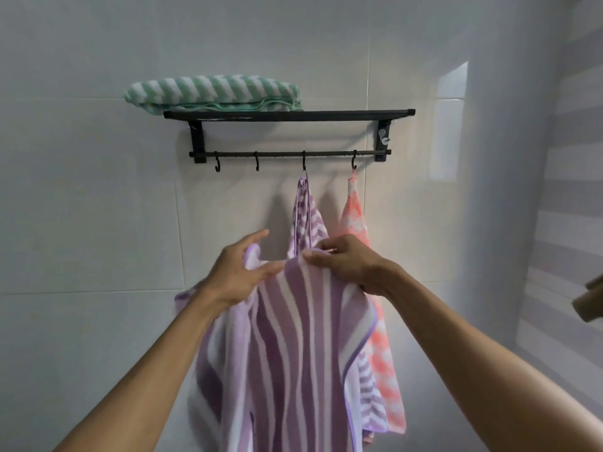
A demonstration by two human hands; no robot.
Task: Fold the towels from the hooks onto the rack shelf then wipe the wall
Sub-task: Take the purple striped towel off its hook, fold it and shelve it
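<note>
A purple and white striped towel (293,347) hangs in front of me, held up at its top edge. My right hand (346,264) pinches that edge. My left hand (238,272) grips the towel's left top corner with its fingers spread. Behind it, a second purple striped towel (306,220) hangs from the third hook (304,164). A pink and white towel (354,216) hangs from the fourth hook (354,163). A folded green and white striped towel (212,93) lies on the left of the black rack shelf (326,115).
Two bare hooks (217,164) hang at the left of the rail under the shelf. White tiled wall (98,207) surrounds the rack. A striped wall section and a brown object (587,301) are at the right edge.
</note>
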